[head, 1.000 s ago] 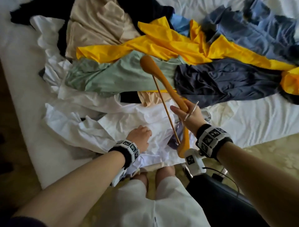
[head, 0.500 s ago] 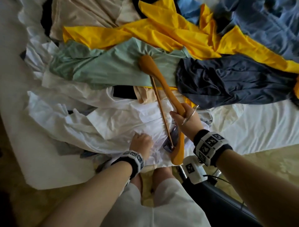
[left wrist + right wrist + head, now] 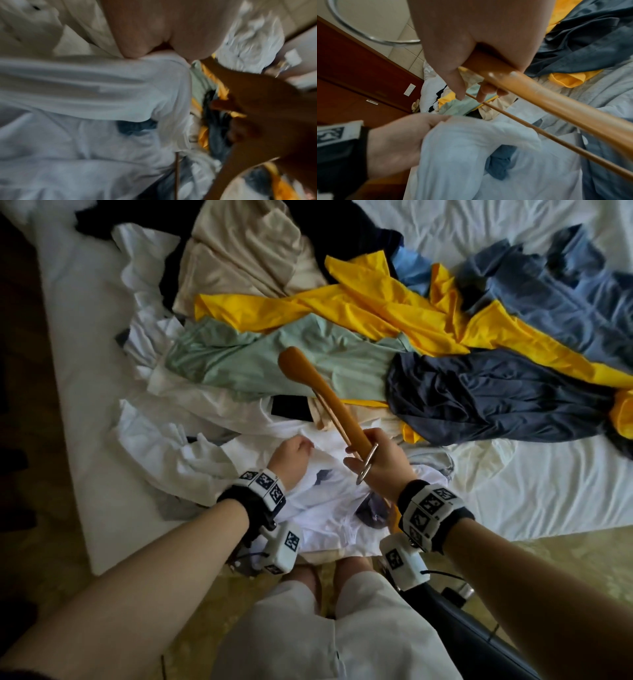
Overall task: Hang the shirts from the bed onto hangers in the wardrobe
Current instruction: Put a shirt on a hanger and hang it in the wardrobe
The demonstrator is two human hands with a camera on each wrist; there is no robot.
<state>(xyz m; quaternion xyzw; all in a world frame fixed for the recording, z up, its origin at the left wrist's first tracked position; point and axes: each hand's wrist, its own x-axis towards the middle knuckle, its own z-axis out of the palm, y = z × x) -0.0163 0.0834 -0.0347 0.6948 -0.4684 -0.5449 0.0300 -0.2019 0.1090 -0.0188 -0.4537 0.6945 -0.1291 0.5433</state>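
Observation:
A heap of shirts lies on the white bed (image 3: 534,491): yellow (image 3: 373,302), mint green (image 3: 274,361), navy (image 3: 496,395), blue (image 3: 565,299), beige (image 3: 246,258). Nearest me is a white shirt (image 3: 329,508). My left hand (image 3: 291,457) grips a fold of that white shirt (image 3: 471,138), lifted off the pile. My right hand (image 3: 380,463) holds a wooden hanger (image 3: 325,398) at its middle, above the white shirt, metal hook (image 3: 368,463) toward me. The hanger (image 3: 556,105) and its thin bar cross the right wrist view.
A dark wooden cabinet (image 3: 354,81) with a tiled wall above stands beyond the bed's far side. Patterned carpet (image 3: 548,553) lies at my feet, and a black chair seat (image 3: 479,642) is by my right leg. The bed's left edge (image 3: 68,440) borders dark floor.
My left hand has slid forward over the white shirt and pulled a fold of it up. The right hand has tilted the hanger, bringing its hook end nearer me.

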